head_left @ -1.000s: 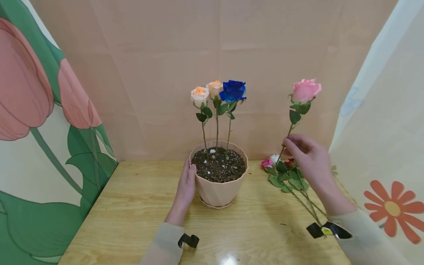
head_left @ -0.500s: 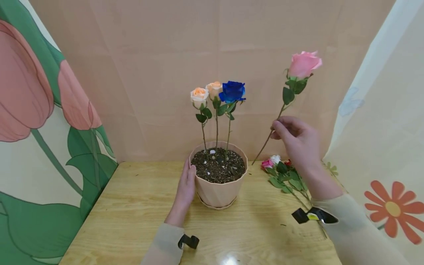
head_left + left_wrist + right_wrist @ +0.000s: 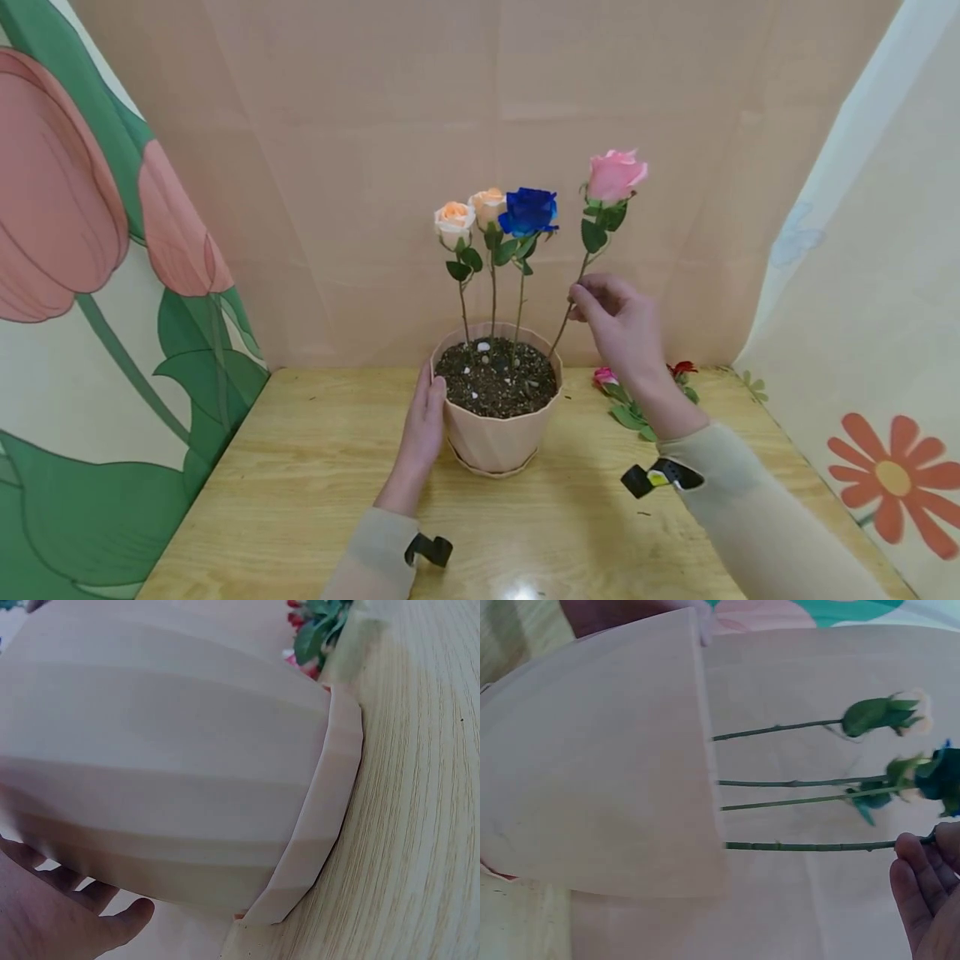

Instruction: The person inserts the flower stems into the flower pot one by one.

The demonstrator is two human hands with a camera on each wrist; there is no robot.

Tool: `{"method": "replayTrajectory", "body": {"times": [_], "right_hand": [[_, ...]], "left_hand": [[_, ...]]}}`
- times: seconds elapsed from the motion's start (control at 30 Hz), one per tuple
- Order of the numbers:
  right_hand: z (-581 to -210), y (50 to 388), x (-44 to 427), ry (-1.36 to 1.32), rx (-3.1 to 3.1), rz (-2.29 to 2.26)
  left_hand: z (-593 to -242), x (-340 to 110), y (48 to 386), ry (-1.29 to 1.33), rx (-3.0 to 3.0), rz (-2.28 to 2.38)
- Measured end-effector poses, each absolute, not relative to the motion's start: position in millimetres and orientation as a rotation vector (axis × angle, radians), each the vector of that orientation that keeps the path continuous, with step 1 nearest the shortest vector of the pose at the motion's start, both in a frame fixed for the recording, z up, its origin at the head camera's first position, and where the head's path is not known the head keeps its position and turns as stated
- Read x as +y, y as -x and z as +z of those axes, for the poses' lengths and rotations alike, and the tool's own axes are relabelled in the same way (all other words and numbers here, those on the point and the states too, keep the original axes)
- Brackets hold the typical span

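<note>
A pink flowerpot (image 3: 498, 437) full of dark soil (image 3: 495, 383) stands upright on its saucer (image 3: 495, 471). My left hand (image 3: 422, 421) rests against the pot's left side, and the left wrist view shows its fingers along the wall (image 3: 165, 735). Between thumb and fingers my right hand (image 3: 618, 321) pinches the stem of a pink rose (image 3: 617, 177). This rose leans right, its lower stem at the pot's right rim; whether it touches soil is unclear. A blue rose (image 3: 529, 212) and two peach roses, one left (image 3: 454, 223) and one behind (image 3: 487, 207), stand in the soil.
More roses lie on the wooden table (image 3: 300, 500) right of the pot, partly hidden by my right arm: a pink bloom (image 3: 605, 377) and a red bloom (image 3: 682, 367) show. A pink-beige cloth (image 3: 337, 167) hangs behind, and printed panels flank the table.
My right hand has lifted the pink rose off the pile, then carried it left to the pot's right rim, lowering it slightly. My left hand has stayed at the pot.
</note>
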State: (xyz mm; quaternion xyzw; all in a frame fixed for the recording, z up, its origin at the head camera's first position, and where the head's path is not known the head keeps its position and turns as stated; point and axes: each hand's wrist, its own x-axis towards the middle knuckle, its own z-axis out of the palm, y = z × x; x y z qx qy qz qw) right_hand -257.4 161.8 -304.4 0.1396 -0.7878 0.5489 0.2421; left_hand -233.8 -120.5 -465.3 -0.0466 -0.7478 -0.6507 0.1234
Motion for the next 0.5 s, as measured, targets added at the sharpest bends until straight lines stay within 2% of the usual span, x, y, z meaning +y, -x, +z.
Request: {"method": "replayTrajectory", "body": {"times": [0.5], "right_hand": [[-327, 271, 152, -0.424, -2.177, 1.445]], "left_hand": [[-467, -120, 235, 0.124, -2.194, -1.87]]}}
